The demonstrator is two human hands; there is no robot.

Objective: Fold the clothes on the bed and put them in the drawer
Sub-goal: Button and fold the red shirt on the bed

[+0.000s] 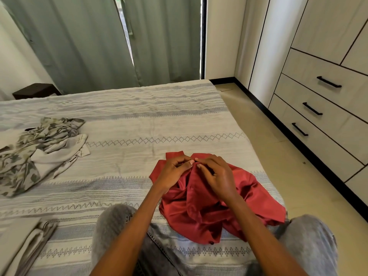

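Note:
A crumpled red shirt (201, 208) lies on the bed (129, 124) near its right edge, between my knees. My left hand (172, 172) and my right hand (216, 175) meet at the shirt's far end, near the collar, and each pinches the red cloth with curled fingers. A dark button shows at the shirt's near hem. A camouflage and beige garment (37, 152) lies in a loose heap at the left of the bed. The drawers (318, 108) with black handles stand shut along the right wall.
A folded grey cloth (33, 246) lies at the bed's near left corner. Green curtains (83, 40) hang behind the bed and a dark side table (35, 90) stands at the far left. A strip of tan floor (278, 156) separates bed and drawers.

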